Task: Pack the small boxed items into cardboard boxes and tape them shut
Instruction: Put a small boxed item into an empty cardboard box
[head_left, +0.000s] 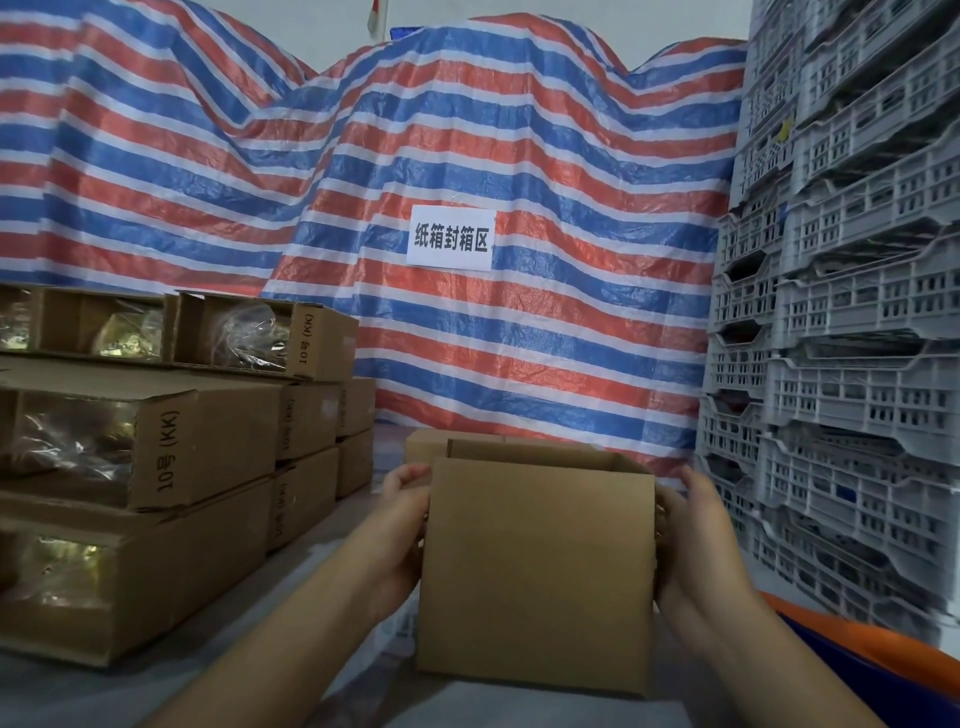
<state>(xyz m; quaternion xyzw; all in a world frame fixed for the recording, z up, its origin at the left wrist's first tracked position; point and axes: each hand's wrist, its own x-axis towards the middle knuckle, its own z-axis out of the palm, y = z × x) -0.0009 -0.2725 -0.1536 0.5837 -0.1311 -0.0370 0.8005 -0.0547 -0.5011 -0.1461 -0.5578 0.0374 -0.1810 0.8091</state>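
Note:
A plain brown cardboard box (535, 571) is held up in front of me, its top open and its inside hidden from view. My left hand (402, 525) grips its left side, fingers curled round the upper left edge. My right hand (693, 535) grips the right side, fingers wrapped over the right edge. Behind it, another brown cardboard box (423, 449) shows only its top left corner. No tape is in sight.
Stacked open-ended cartons (171, 457) marked "10号 (KK)" with plastic-wrapped gold items fill the left. A striped red, white and blue tarp (519, 156) with a paper sign (451, 238) hangs behind. Grey plastic crates (841, 364) tower at right. An orange and blue object (883, 654) lies at lower right.

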